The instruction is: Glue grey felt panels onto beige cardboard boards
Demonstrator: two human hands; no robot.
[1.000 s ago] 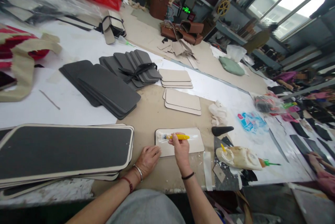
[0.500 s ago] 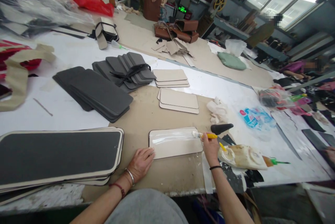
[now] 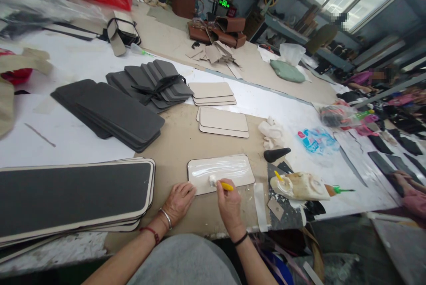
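Observation:
A cream rectangular panel (image 3: pixel 238 170) with rounded corners and a dark edge lies flat in front of me, streaked with wet white glue. My left hand (image 3: pixel 179 201) rests at its lower left corner, fingers stretched out flat and touching the edge. Closed around a small yellow-handled brush (image 3: pixel 226 185), my right hand (image 3: pixel 230 207) is over the panel's lower edge. The brush's white, glue-covered tip touches the panel surface. To the right lies a glue-smeared bottle (image 3: pixel 309 186) with a green nozzle, a yellow stick (image 3: pixel 278 176) at its glue-coated end.
Large dark panels with cream borders (image 3: pixel 73 191) are stacked at left. Behind are dark grey panels (image 3: pixel 120 114) and cream panels (image 3: pixel 223 120). A black tapered piece (image 3: pixel 277 155) and crumpled tissue (image 3: pixel 271 133) lie right of the work. Co-workers are farther off.
My right hand has drawn the brush left and toward me, from the panel's right end to its lower middle. Glue streaks now cover more of the panel. The view has shifted slightly.

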